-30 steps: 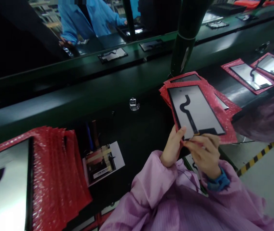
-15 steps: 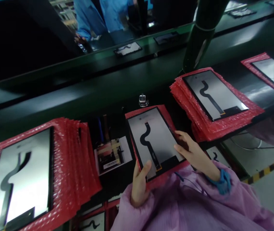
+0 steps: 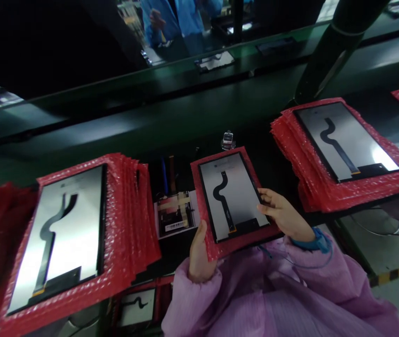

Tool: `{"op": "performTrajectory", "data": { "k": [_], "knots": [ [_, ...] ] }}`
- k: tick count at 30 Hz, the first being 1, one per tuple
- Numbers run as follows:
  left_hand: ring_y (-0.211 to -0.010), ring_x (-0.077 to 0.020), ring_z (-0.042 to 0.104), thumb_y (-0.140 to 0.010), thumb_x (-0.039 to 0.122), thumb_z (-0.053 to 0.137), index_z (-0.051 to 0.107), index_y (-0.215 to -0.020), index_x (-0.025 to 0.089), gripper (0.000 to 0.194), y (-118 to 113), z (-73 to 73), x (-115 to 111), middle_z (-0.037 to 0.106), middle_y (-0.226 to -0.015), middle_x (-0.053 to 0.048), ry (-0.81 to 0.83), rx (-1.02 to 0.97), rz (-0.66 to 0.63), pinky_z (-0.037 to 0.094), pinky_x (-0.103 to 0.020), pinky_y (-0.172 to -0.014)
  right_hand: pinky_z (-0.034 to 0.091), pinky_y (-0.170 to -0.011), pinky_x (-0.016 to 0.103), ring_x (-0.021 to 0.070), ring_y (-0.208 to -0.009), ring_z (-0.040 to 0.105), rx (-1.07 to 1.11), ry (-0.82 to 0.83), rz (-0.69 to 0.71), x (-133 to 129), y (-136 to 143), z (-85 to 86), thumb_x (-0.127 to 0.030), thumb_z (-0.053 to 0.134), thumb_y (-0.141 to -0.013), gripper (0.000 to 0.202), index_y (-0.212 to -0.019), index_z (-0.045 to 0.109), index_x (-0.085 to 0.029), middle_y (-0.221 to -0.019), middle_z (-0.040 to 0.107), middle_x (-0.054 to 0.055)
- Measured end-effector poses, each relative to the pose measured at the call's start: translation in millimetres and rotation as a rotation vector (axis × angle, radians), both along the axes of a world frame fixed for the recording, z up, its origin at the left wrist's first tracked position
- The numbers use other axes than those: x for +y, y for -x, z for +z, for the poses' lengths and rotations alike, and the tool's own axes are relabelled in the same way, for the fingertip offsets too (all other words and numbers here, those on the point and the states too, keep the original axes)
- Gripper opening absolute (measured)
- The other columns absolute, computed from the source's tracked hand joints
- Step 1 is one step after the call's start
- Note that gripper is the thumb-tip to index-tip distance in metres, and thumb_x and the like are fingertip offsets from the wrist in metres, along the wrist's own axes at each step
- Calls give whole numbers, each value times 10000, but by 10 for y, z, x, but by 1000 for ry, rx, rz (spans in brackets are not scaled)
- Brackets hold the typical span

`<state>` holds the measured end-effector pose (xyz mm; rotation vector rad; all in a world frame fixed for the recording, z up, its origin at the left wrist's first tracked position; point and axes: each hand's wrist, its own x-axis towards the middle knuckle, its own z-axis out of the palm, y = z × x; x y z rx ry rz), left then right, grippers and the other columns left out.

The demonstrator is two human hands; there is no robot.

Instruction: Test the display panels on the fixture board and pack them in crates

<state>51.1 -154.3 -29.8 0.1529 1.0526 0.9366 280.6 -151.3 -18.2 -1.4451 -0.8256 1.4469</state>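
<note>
An LCD panel [image 3: 241, 196] with a black wavy flex cable lies back side up on red bubble wrap [image 3: 203, 213] in front of me. My left hand [image 3: 199, 252] grips the wrap's lower left edge, its thumb on top and its other fingers hidden beneath. At the panel's right edge, my right hand [image 3: 283, 213] has its thumb and fingers closed around panel and wrap. A second LCD panel [image 3: 69, 224] tops a stack of red bubble wrap [image 3: 129, 224] on the left. On the right, another LCD panel [image 3: 353, 161] rests on a similar stack [image 3: 311, 187].
A small metal counter [image 3: 228, 139] stands behind the held panel. Left of it lie a taped, labelled component [image 3: 174, 213] and a blue strip [image 3: 164, 175]. A dark post [image 3: 329, 56] rises at the back right. Across the bench is a person in blue [image 3: 171, 23].
My left thumb has shifted from the panel's face to the bubble wrap's edge. The panel now sits further right on its wrap, leaving a wider red margin at left. The view has swung left.
</note>
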Motion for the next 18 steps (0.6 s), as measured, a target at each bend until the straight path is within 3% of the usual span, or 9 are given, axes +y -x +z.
{"op": "performTrajectory", "data": {
  "k": [3, 5, 9, 11, 14, 18],
  "knots": [
    [-1187, -238, 683, -757, 341, 800, 730, -1066, 235, 334, 76, 22, 2, 773, -1103, -27, -27, 85, 12, 554, -371, -1041, 559, -887, 365, 167, -920, 677, -47, 23, 17, 39, 28, -21, -286, 694, -756, 502, -1227, 544, -192, -1079, 689, 68],
    [-1265, -230, 635, -771, 343, 781, 723, -1123, 248, 369, 129, 61, -52, 742, -1218, -36, -101, 140, 3, 538, -347, -1060, 564, -867, 369, 167, -903, 675, -88, 30, 37, 57, 35, -31, -278, 678, -783, 487, -1240, 535, -191, -1062, 685, 69],
    [-1448, -208, 452, -864, 342, 716, 645, -1322, 309, 464, 228, 203, -227, 564, -1498, -32, -404, 332, 61, 397, -314, -1190, 570, -827, 359, 161, -862, 663, -203, -28, 66, 58, 31, -27, -300, 640, -839, 502, -1312, 500, -205, -983, 665, 43],
    [-1461, -207, 433, -900, 310, 692, 609, -1367, 344, 476, 285, 282, -240, 532, -1527, -25, -567, 460, 42, 339, -325, -1227, 570, -783, 345, 153, -794, 644, -333, -56, 93, 37, 43, -2, -340, 605, -879, 539, -1380, 464, -201, -935, 650, 29],
    [-1384, -226, 529, -918, 292, 673, 632, -1322, 311, 406, 394, 333, -29, 616, -1422, -52, -752, 710, -41, 376, -373, -1208, 556, -716, 350, 184, -768, 626, -708, -122, 135, -18, 98, 79, -383, 551, -933, 533, -1426, 460, -201, -915, 645, 46],
    [-1208, -246, 628, -933, 305, 570, 697, -1082, 203, 220, 528, 237, 579, 699, -1191, -95, -995, 1221, -148, 467, -429, -1113, 557, -799, 448, 314, -996, 605, -1239, -294, 134, -64, 196, 207, -368, 525, -958, 417, -1317, 585, -166, -1080, 641, 152]
  ]
}}
